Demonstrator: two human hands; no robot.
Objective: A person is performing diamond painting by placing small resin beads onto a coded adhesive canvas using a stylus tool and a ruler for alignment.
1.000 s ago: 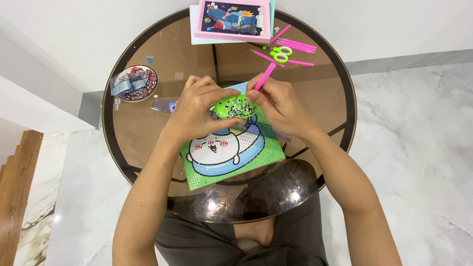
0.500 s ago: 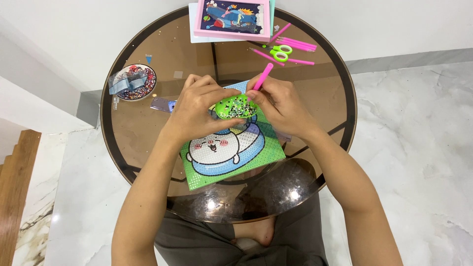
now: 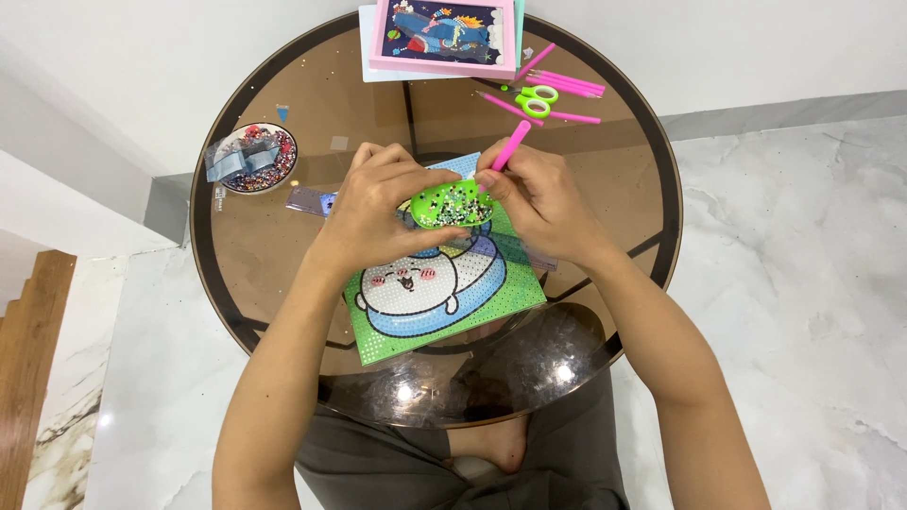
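Observation:
On a round dark glass table (image 3: 265, 255) lies a green diamond-painting canvas (image 3: 444, 297) with a white cartoon animal in a blue ring. My left hand (image 3: 373, 203) holds a small green bead tray (image 3: 452, 205) full of tiny beads just above the canvas's far edge. A pink applicator pen (image 3: 510, 148) is pinched in my right hand (image 3: 539, 198), its tip down in the tray.
A small round dish of beads and packets (image 3: 250, 158) sits at the left. At the far edge lie a pink-framed picture (image 3: 444, 33), green-handled scissors (image 3: 532, 98) and several pink pens (image 3: 567, 85). White marble floor surrounds the table; a wooden stair edge (image 3: 28, 378) is far left.
Both hands stay over the tray on the canvas. The pink pen's tip has shifted slightly within the tray.

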